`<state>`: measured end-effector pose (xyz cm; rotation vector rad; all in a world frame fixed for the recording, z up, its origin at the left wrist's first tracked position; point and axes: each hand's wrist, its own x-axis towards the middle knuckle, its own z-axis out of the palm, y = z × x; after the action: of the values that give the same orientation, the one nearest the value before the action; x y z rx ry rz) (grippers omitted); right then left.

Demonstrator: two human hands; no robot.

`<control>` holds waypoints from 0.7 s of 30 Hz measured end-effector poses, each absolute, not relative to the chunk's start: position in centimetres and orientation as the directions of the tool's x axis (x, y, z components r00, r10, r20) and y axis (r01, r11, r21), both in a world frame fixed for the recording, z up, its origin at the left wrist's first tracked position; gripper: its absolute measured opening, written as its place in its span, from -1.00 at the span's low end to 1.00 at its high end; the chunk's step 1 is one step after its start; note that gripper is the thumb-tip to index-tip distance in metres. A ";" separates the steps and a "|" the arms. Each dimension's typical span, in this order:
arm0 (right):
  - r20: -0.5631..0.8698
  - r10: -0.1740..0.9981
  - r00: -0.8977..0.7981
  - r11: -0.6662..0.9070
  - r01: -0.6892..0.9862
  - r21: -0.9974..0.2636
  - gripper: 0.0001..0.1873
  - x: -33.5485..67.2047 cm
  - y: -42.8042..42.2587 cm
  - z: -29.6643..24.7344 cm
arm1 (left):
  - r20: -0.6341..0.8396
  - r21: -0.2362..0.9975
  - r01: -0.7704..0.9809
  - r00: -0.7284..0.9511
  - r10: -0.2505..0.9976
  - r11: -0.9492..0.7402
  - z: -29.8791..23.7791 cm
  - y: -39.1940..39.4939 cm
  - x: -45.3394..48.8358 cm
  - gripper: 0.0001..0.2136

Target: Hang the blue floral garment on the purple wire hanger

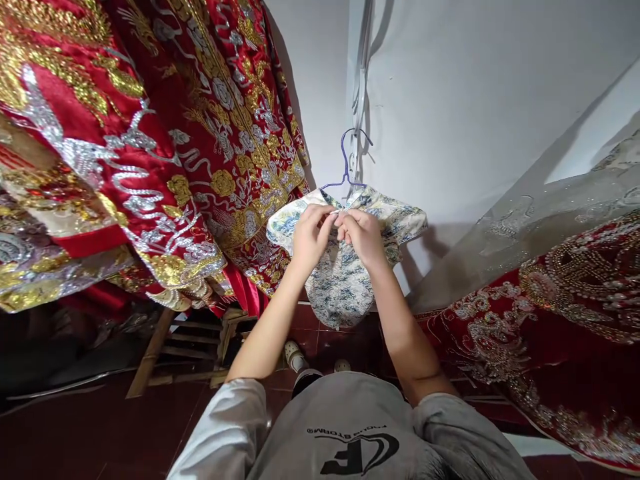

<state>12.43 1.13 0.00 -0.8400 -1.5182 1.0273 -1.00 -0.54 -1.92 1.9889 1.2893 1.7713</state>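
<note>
A small cream garment with a blue floral print (343, 283) hangs on a purple wire hanger (345, 163) against a white wall. My left hand (310, 237) and my right hand (361, 235) are both raised to its collar. Their fingers are pinched together on the fabric at the neck, just under the hanger's hook. The hands nearly touch each other. What exactly sits between the fingertips is too small to make out.
Heavy red garments with gold and silver embroidery (150, 147) hang close on the left. Another red beaded garment (550, 320) and a sheer embroidered one (560, 213) hang on the right. A wooden frame (165, 347) stands on the dark red tiled floor (100, 433) below.
</note>
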 end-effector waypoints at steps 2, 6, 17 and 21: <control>0.384 0.910 -0.157 0.396 0.051 -0.917 -0.69 12.5 1.8 -0.7 | 0.739 0.581 0.518 -0.013 0.673 -0.628 -0.1 0.0 -1.2 -0.85; 0.276 0.953 -0.129 0.296 0.179 -0.938 -0.68 12.4 2.3 -4.6 | 0.776 0.614 0.527 -0.263 0.573 -0.588 -0.2 0.6 -3.3 -0.83; 0.072 0.914 -0.399 0.129 0.119 -0.984 -0.69 14.5 -1.3 -10.8 | -0.348 0.711 -0.690 -0.514 0.785 -0.136 -12.2 0.8 -7.0 -0.77; -0.045 0.924 -0.381 0.097 0.345 -0.934 -0.64 15.9 -1.7 -11.0 | -0.333 0.705 -0.701 -0.456 0.825 -0.103 -13.3 -1.1 -3.0 -0.84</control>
<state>15.89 -1.69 -11.04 -1.2435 -1.7969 1.2785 -3.01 -1.13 -13.34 0.1740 1.0241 1.7747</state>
